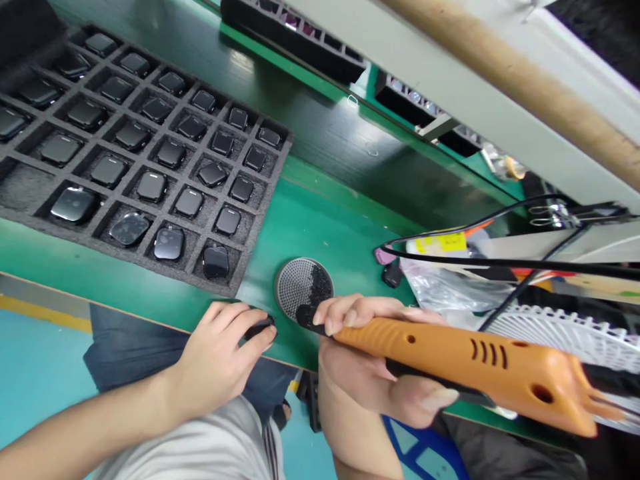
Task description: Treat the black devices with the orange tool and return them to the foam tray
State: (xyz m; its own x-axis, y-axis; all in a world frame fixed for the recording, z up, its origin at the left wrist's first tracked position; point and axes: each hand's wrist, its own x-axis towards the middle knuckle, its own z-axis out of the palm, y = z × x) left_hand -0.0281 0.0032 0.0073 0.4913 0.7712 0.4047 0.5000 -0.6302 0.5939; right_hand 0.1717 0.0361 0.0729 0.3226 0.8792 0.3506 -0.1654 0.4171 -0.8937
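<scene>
Green workbench (320, 220) bears a foam tray (264, 210) of black watch bodies (151, 187); beside it, the left hand (220, 357) pinches a black part (260, 328), the right hand (360, 360) gripping an orange tool (465, 367).

Orange tool handle (465, 367) — dark slits (487, 355).

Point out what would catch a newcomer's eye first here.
An orange-handled tool leads, gripped in the right hand, its dark tip at a round perforated metal disc. The left hand holds a small black object. Upper left, a grey foam tray holds rows of black smartwatches on the green bench.
</scene>
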